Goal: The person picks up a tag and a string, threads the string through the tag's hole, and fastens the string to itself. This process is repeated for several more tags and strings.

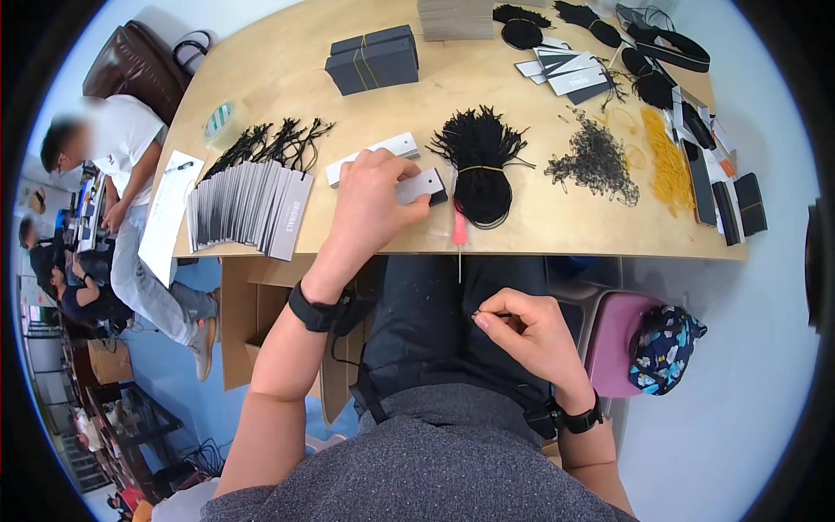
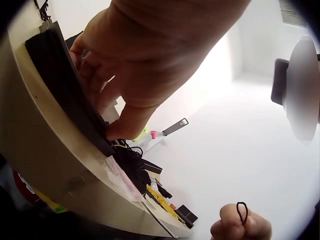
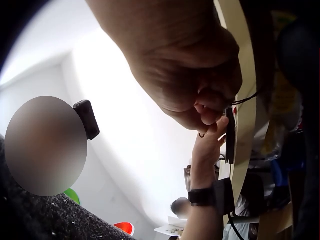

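My left hand (image 1: pixel 370 196) is over a low stack of grey-and-black hang tags (image 1: pixel 424 185) near the table's front edge. Its fingers curl over the far side and the thumb lies at the near right end. From the left wrist, the dark side of the stack (image 2: pixel 67 95) shows under the fingers. Above my lap, my right hand (image 1: pixel 532 331) pinches a thin black cord between thumb and forefinger. The cord's small loop (image 2: pixel 242 212) sticks up from the fingertips in the left wrist view. Another row of tags (image 1: pixel 344 174) lies just beyond the left hand.
Corded tags (image 1: pixel 248 209) fan out at the left. Right of the stack lie a bundle of black cords (image 1: pixel 481 187) and a pink-handled awl (image 1: pixel 459 228), its tip past the table edge. Black pins (image 1: pixel 596 161) and yellow bands (image 1: pixel 668 165) sit farther right. A banded tag block (image 1: pixel 374 63) stands behind.
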`<state>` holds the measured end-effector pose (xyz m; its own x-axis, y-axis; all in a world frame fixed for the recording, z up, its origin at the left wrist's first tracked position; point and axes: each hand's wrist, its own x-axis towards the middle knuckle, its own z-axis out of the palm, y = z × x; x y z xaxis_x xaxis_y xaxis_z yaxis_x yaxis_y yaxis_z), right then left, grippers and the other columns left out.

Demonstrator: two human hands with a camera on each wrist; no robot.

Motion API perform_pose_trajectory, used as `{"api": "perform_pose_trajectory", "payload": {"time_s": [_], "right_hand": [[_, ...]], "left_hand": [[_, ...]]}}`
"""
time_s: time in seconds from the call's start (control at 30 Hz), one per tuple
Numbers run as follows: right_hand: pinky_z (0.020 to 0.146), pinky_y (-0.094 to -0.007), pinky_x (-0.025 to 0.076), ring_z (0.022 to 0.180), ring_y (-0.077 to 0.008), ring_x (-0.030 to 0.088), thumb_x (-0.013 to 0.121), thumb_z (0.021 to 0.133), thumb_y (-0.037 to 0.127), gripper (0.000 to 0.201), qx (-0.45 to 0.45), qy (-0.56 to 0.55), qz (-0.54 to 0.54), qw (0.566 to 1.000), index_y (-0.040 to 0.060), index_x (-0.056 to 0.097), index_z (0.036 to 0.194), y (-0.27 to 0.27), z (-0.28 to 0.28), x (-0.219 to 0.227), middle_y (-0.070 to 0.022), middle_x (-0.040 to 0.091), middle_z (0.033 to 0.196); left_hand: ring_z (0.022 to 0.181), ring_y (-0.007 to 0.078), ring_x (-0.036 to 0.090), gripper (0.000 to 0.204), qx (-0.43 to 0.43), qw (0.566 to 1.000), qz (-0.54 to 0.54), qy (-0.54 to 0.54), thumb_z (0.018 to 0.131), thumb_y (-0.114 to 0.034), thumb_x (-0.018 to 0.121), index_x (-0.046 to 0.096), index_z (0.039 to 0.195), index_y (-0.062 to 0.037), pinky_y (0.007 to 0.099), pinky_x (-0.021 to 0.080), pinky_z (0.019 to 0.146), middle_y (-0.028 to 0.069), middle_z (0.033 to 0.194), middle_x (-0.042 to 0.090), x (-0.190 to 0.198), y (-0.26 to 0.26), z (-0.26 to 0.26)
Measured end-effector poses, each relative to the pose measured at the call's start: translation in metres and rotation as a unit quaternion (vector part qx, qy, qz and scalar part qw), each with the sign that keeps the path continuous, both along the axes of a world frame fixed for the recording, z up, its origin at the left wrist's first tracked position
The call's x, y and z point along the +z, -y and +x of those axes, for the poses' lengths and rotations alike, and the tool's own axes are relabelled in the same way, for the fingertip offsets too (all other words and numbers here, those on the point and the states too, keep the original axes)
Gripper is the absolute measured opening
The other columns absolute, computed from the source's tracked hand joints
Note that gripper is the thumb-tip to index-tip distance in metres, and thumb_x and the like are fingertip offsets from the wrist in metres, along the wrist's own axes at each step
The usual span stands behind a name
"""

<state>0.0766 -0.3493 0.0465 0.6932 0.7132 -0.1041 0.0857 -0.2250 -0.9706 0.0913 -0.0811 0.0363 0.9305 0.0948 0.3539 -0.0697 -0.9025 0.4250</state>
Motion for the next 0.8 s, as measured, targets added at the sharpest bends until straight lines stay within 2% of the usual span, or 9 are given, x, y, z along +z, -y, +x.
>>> {"api": "perform_pose_trajectory", "payload": {"time_s": [0.03,0.07,0.13,0.17,0.27,0.43,0.53,0.67,0.8], "right_hand": [[0.051,-0.0223,0.039,0.055,-0.0047,0.048,0.067,0.091,0.01,0.011,-0.001,0.0,0.0,1.0,-0.0002,0.064,0.089,0.001,0.0,0.0,-0.0023,0.058,0.066],[0.051,-0.0224,0.039,0.055,-0.0043,0.048,0.067,0.091,0.01,0.011,-0.002,-0.002,0.0,1.0,-0.0002,0.064,0.089,0.002,-0.001,0.0,-0.0022,0.058,0.066],[0.051,-0.0224,0.038,0.055,-0.004,0.047,0.067,0.091,0.011,0.012,-0.002,-0.006,0.0,1.0,-0.0003,0.064,0.089,0.003,-0.002,0.0,-0.0022,0.058,0.065],[0.05,-0.0225,0.038,0.055,-0.0036,0.047,0.067,0.092,0.011,0.012,0.002,-0.014,-0.009,1.0,-0.0003,0.065,0.088,0.004,-0.003,0.0,-0.0018,0.057,0.064],[0.05,-0.0226,0.037,0.055,-0.0029,0.046,0.067,0.092,0.012,0.013,0.012,-0.026,-0.019,0.999,-0.0004,0.065,0.089,0.006,-0.003,-0.002,-0.0013,0.056,0.063],[0.05,-0.0227,0.035,0.055,-0.0025,0.044,0.067,0.093,0.014,0.014,0.019,-0.041,0.003,0.999,-0.0007,0.067,0.093,0.003,-0.008,-0.01,-0.0012,0.055,0.062],[0.05,-0.0228,0.034,0.056,-0.0021,0.042,0.066,0.094,0.014,0.016,-0.008,-0.082,-0.013,0.997,-0.0016,0.068,0.094,-0.005,-0.011,-0.015,-0.0012,0.054,0.06],[0.049,-0.023,0.032,0.056,-0.0018,0.04,0.064,0.095,0.015,0.018,-0.079,-0.06,-0.007,0.995,-0.0027,0.068,0.095,-0.02,-0.014,-0.03,-0.0011,0.053,0.058],[0.047,-0.0239,0.031,0.054,-0.0017,0.039,0.063,0.094,0.013,0.016,-0.143,-0.02,0.002,0.99,-0.0029,0.067,0.095,-0.033,-0.013,-0.04,-0.001,0.051,0.056]], "left_hand": [[0.086,0.0308,0.061,0.029,0.005,0.999,0.022,0.05,0.065,-0.01,0.076,0.066,0.092,-0.002,0.0393,0.048,0.079,0.0116,0.089,0.064,0.005,0.004,-0.004],[0.086,0.0308,0.061,0.029,0.004,0.999,0.022,0.049,0.065,-0.01,0.076,0.066,0.092,-0.002,0.0393,0.048,0.079,0.0116,0.089,0.064,0.01,0.009,-0.011],[0.083,0.0321,0.06,0.032,-0.022,0.997,-0.038,0.055,0.064,-0.006,0.074,0.063,0.093,-0.0015,0.0389,0.049,0.076,0.0127,0.088,0.061,0.02,0.023,-0.032],[0.082,0.0334,0.06,0.034,-0.038,0.997,-0.07,0.021,0.063,-0.004,0.074,0.062,0.095,-0.0013,0.0383,0.05,0.074,0.0138,0.09,0.06,0.019,0.031,-0.044],[0.085,0.0305,0.063,0.038,-0.065,0.985,-0.155,-0.033,0.066,-0.003,0.078,0.065,0.101,-0.0028,0.0348,0.053,0.073,0.0125,0.091,0.059,0.002,0.054,-0.077],[0.087,0.0258,0.065,0.041,-0.053,0.977,-0.206,-0.014,0.068,-0.002,0.081,0.07,0.108,-0.0047,0.0329,0.053,0.074,0.0099,0.096,0.063,-0.021,0.063,-0.091],[0.088,0.0245,0.065,0.042,-0.041,0.973,-0.227,0.009,0.068,-0.001,0.082,0.072,0.108,-0.005,0.0322,0.053,0.075,0.0094,0.098,0.066,-0.033,0.065,-0.091],[0.086,0.0243,0.066,0.038,-0.03,0.976,-0.211,0.04,0.069,0.0,0.08,0.072,0.106,-0.0047,0.0319,0.053,0.075,0.0103,0.094,0.068,-0.043,0.067,-0.085],[0.083,0.0239,0.066,0.034,-0.03,0.973,-0.229,0.017,0.072,0.0,0.078,0.072,0.105,-0.0042,0.0326,0.053,0.074,0.011,0.091,0.07,-0.046,0.066,-0.082]]}}
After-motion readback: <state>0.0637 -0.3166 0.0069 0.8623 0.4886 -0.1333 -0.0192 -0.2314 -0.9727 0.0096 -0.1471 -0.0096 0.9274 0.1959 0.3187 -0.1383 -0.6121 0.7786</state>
